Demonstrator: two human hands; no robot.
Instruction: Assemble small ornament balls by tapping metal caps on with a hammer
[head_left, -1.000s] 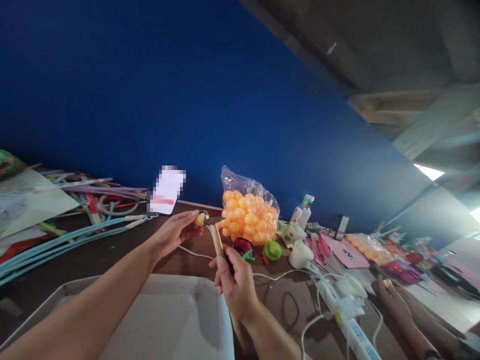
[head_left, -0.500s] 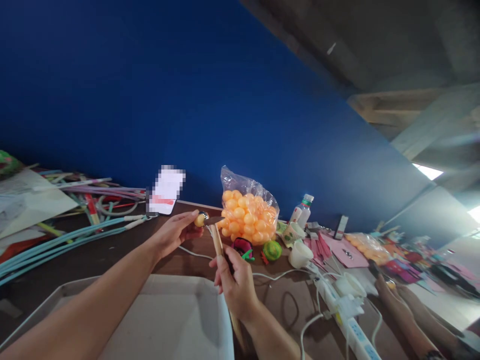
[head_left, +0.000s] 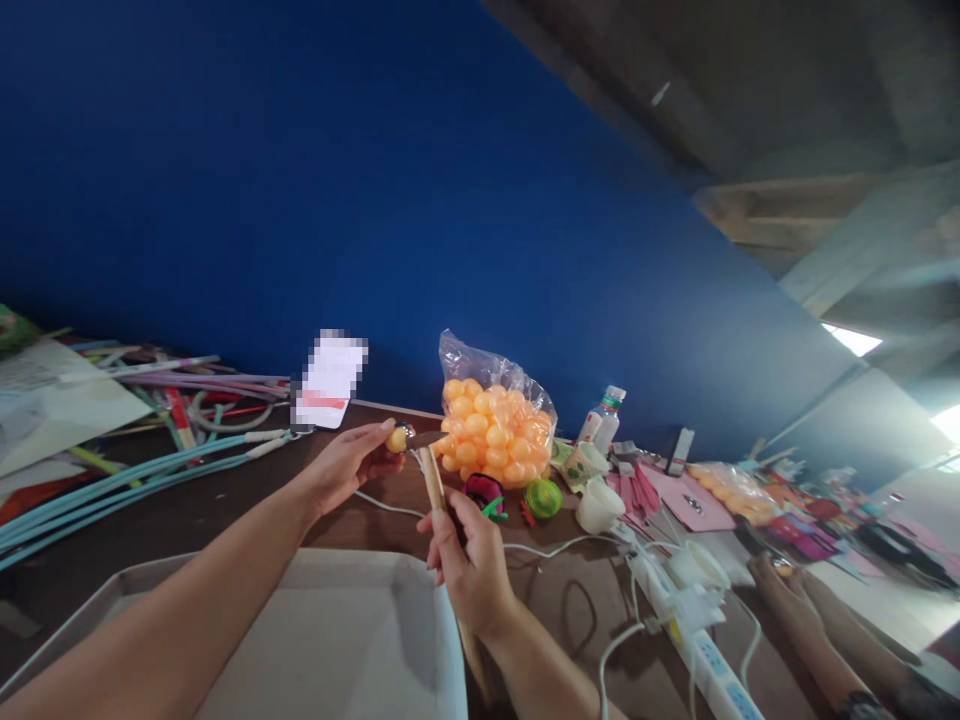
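Brown tabletop (head_left: 225, 510) — left fingers (head_left: 377, 433) pinch a round orange ball (head_left: 397, 439), right fingers (head_left: 448, 527) clamp a wooden stick (head_left: 433, 478).

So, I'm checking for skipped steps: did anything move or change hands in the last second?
Nothing visibly moved or changed hold. The left hand still pinches the ball near the stick's tip. The right hand still grips the stick. The bag stays behind them on the table. Only the view drifted slightly.

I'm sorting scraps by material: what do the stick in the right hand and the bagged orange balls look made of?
Stick: pale tan, matte, probably wood. Orange balls: smooth, evenly coloured, likely plastic. Their bag: clear glossy film, crinkled plastic.
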